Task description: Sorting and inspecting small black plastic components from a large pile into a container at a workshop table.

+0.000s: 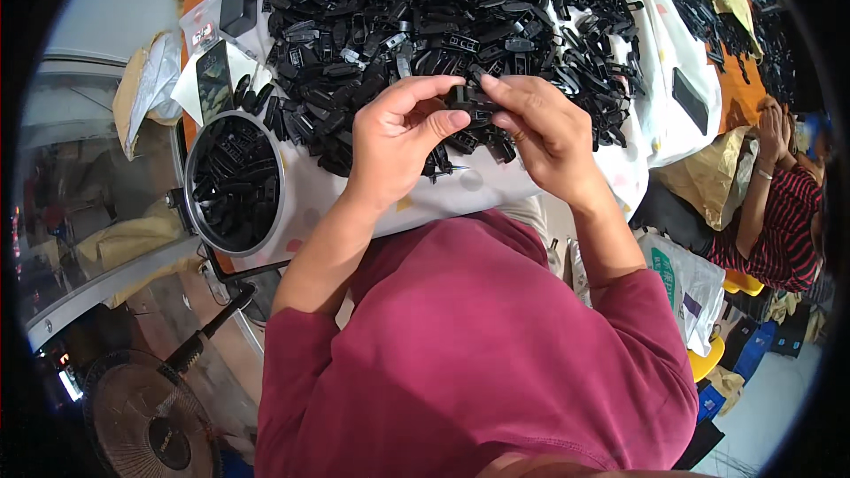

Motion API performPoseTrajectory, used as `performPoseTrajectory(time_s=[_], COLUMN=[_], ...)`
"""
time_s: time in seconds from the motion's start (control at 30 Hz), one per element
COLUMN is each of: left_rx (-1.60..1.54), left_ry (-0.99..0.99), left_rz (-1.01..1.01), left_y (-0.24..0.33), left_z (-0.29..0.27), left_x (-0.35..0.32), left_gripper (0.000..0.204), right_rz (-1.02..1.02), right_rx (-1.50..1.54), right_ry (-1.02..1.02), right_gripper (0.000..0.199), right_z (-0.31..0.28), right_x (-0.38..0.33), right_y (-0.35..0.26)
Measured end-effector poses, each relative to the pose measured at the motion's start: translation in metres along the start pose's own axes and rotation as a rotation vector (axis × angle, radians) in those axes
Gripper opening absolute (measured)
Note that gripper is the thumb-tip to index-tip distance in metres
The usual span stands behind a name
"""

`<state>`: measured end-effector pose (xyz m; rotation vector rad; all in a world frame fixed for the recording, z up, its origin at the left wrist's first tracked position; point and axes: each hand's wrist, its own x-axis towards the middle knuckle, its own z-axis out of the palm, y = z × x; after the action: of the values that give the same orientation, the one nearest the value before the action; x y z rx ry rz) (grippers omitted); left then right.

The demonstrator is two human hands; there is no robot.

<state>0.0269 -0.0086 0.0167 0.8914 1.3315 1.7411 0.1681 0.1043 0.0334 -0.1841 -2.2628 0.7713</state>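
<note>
Just above the near edge of a large heap of small black plastic parts (354, 0), my two hands meet at a small black plastic piece (478, 109). My left hand (398, 133) pinches its left side between thumb and forefinger. On the other side my right hand (553, 133) grips it with fingers and thumb closed together. The fingertips cover part of the piece, so its exact kind cannot be made out. A thin pointed tool (450, 171) lies on the white patterned cloth (425, 196) below my hands, close to a few loose parts.
A round grey-rimmed tub (282, 186) of similar black parts stands at the left. Behind it lie a phone (212, 80) and a black box (237, 2). Another phone (689, 99) rests at the right. A person (779, 204) sits far right; a fan (150, 416) stands lower left.
</note>
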Motion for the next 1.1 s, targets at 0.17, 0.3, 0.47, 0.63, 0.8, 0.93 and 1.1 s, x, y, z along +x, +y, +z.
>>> performPoseTrajectory(time_s=[0.17,0.3,0.47,0.63,0.8,0.93,1.1], left_rx=[0.616,0.472,0.223,-0.199,-0.332,-0.199,1.102], left_ry=[-0.118,-0.124,-0.056,0.045,0.054,0.408,0.315], left_rz=[0.311,0.187,0.157,-0.219,-0.225,-0.155,0.119], left_y=[0.018,0.011,-0.004,-0.012,-0.021,-0.02,-0.026], left_z=[-0.009,-0.011,0.006,0.011,-0.004,-0.031,-0.051], left_x=[0.004,0.002,0.005,-0.002,-0.001,0.032,0.051], left_gripper=[0.028,0.027,0.029,0.03,0.023,0.014,0.018], right_rz=[-0.094,-0.077,0.028,0.487,0.805,0.282,0.086], right_rx=[-0.152,-0.137,-0.152,0.202,0.596,-0.256,-0.748], right_ry=[-0.076,-0.044,0.077,0.107,-0.202,-0.15,-0.345], right_gripper=[0.043,0.043,0.041,0.032,0.026,0.026,0.03], right_z=[-0.003,0.005,0.018,0.025,0.016,0.023,0.03], right_x=[-0.002,-0.008,-0.017,-0.015,0.001,0.036,0.057], right_y=[-0.003,-0.002,-0.008,-0.013,-0.002,0.075,0.133])
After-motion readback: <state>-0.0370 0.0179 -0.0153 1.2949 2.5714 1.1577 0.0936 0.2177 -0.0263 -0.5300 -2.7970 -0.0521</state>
